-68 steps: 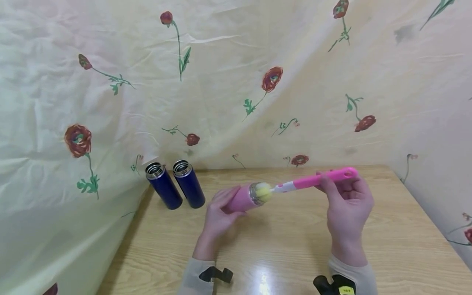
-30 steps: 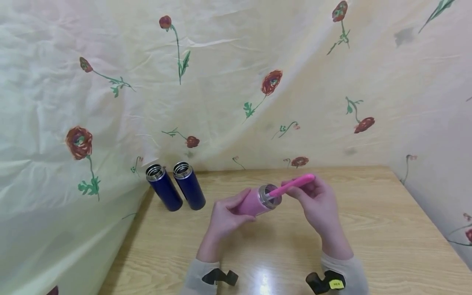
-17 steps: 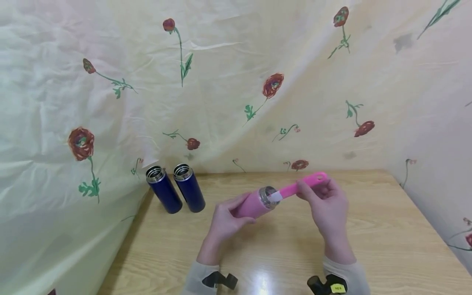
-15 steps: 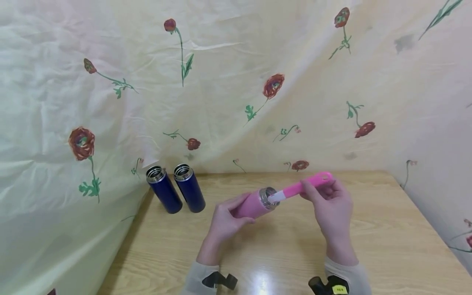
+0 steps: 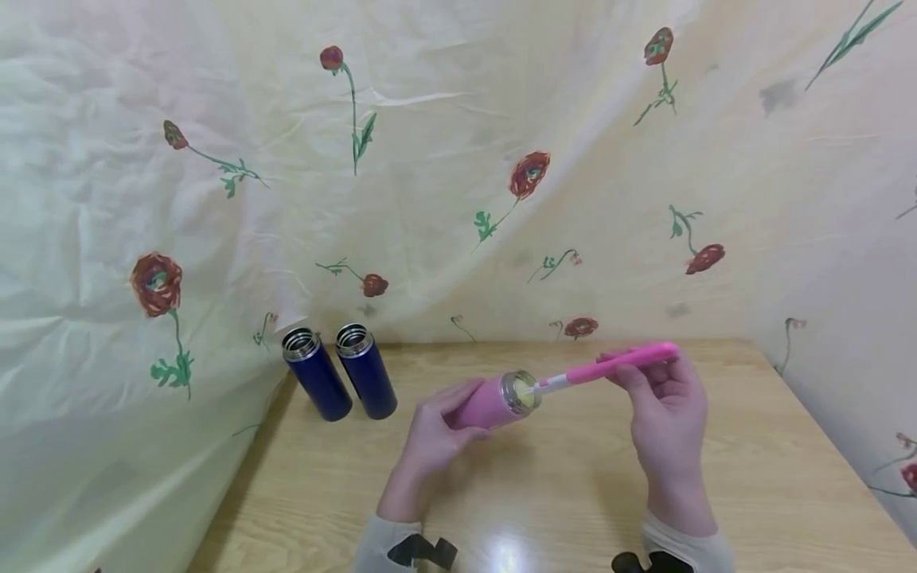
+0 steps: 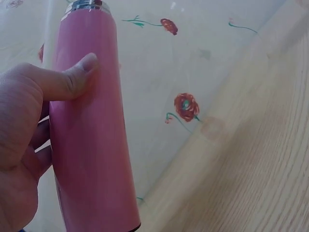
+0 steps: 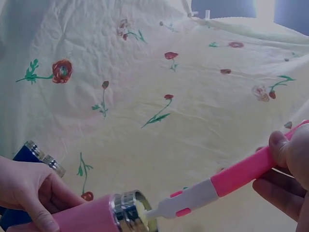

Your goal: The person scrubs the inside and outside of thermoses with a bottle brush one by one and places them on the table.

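Observation:
In the head view my left hand (image 5: 437, 434) grips a pink metal bottle (image 5: 487, 404) tilted with its open mouth to the right. The left wrist view shows the thumb lying along the side of the pink bottle (image 6: 91, 125). My right hand (image 5: 666, 414) pinches the pink handle of a bottle brush (image 5: 616, 364). In the right wrist view the white neck of the bottle brush (image 7: 190, 199) runs to the steel mouth. The brush's pale yellow sponge head (image 5: 524, 392) sits just inside the mouth, mostly hidden by the rim.
Two dark blue bottles, a left one (image 5: 318, 378) and a right one (image 5: 367, 374), stand open-topped at the back left of the wooden table (image 5: 559, 493). A cream cloth (image 5: 430, 199) with printed red flowers hangs behind and along both sides.
The brush went deep into the pink bottle, and its head has since come back up to the mouth as my right hand drew rightward. My left hand keeps its grip. The blue bottles stand unmoved.

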Demonstrator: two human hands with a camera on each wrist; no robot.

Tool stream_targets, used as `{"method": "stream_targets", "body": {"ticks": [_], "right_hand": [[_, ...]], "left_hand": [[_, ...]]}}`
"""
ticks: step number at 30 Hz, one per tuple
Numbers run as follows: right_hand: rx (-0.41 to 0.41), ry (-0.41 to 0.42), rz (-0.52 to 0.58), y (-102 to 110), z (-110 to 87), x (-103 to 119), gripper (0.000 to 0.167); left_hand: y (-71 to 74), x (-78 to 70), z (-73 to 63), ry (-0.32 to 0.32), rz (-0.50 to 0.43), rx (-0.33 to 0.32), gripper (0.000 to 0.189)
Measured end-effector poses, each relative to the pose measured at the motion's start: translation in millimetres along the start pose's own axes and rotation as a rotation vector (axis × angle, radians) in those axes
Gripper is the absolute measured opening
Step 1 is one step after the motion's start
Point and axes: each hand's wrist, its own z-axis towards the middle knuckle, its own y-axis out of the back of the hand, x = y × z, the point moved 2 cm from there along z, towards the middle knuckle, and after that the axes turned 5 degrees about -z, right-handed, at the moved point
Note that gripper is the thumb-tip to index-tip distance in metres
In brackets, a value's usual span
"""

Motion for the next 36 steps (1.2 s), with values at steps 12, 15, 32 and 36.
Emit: {"method": "stream_targets", "body": {"ticks": [12,15,32,36], "right_hand": [[0.032,0.127,0.274,9.1,2.5,5.5,0.014],[0.010,0.133,0.293,10.8,0.5,8.2,0.015],[-0.253,0.070,0.121,3.8,-2.8,15.5,0.033],[-0.286,0.066,0.157,1.3,-4.5,13.6,0.033]], "left_hand": [[8.7,5.6,-1.5,-0.010,0.010,0.052,0.075],[8.8,5.9,-3.3,-0.011,0.003,0.036,0.076],[0.9,5.5,-0.4,-0.127,-0.030,-0.129,0.077],[-3.1,4.4,-1.5,-0.085,-0.058,-0.144,0.077]]}}
